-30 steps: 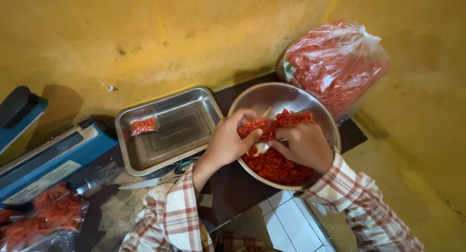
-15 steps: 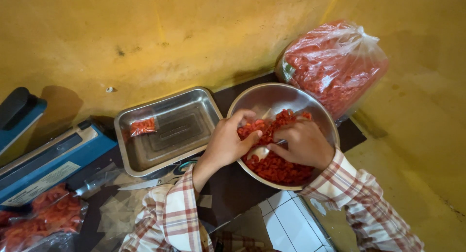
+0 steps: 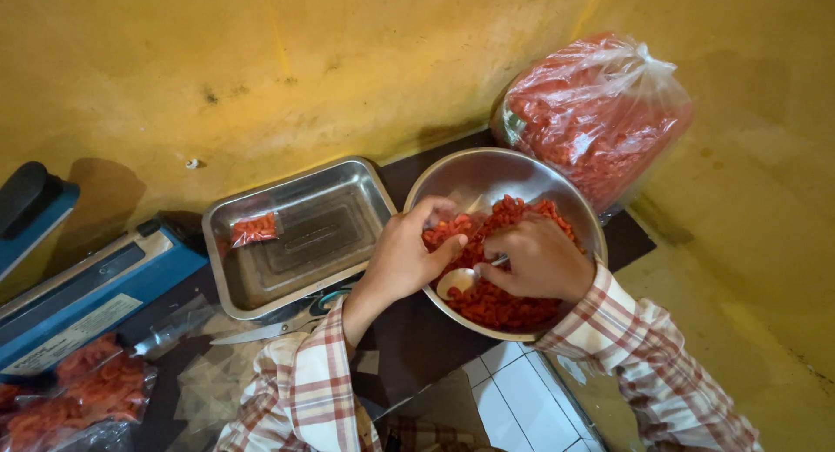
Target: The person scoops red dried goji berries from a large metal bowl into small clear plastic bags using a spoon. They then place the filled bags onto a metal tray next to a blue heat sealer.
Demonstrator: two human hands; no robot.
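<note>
A round metal bowl (image 3: 496,169) holds a heap of small red snack pieces (image 3: 500,300). My left hand (image 3: 409,252) reaches over the bowl's near-left rim, its fingers pinching a small clear plastic bag that is mostly hidden. My right hand (image 3: 539,261) is over the middle of the bowl, closed on the handle of a white spoon (image 3: 457,281) whose scoop lies on the red pieces just under my left hand. Both sleeves are red-and-cream plaid.
A rectangular metal tray (image 3: 304,243) left of the bowl holds one small filled packet (image 3: 254,229). Scissors (image 3: 278,326) lie in front of it. A blue heat sealer (image 3: 78,282) and filled packets (image 3: 78,391) sit left; a big bag of red pieces (image 3: 600,113) stands behind.
Both hands stay in the bowl with only slight shifts; the spoon's scoop now shows more plainly beneath my left hand.
</note>
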